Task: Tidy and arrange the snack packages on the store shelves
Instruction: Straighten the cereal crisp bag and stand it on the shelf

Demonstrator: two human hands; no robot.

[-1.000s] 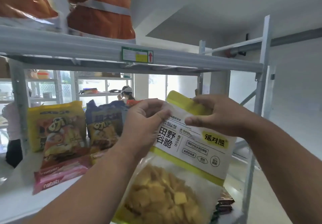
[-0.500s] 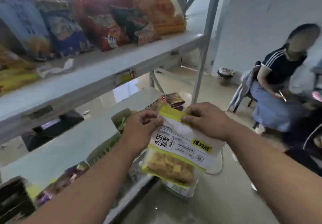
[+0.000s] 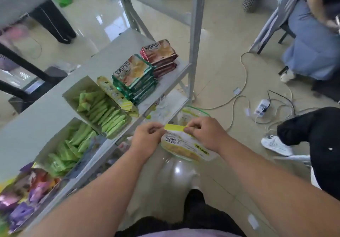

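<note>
A yellow-and-white cracker bag [image 3: 185, 146] hangs in front of me, below the shelf edge. My left hand [image 3: 147, 139] pinches the left end of its yellow top strip, and my right hand [image 3: 204, 133] pinches the right end. On the grey shelf [image 3: 55, 96] to my left sit two open boxes of green packets [image 3: 103, 111], a stack of green-edged biscuit packs [image 3: 136, 78] and a stack of red ones [image 3: 160, 56]. A similar bag [image 3: 191, 114] lies lower down, just behind my hands.
Purple and mixed snack packets [image 3: 22, 196] fill the shelf's near left end. The shelf's metal post [image 3: 196, 39] stands right of the stacks. Cables and a power strip [image 3: 262, 106] lie on the tiled floor. A seated person [image 3: 312, 39] and another person's leg [image 3: 312, 135] are at right.
My view has dropped from the upper shelves down to the lower shelf and floor. Both hands have kept hold of the cracker bag's top and carried it lower.
</note>
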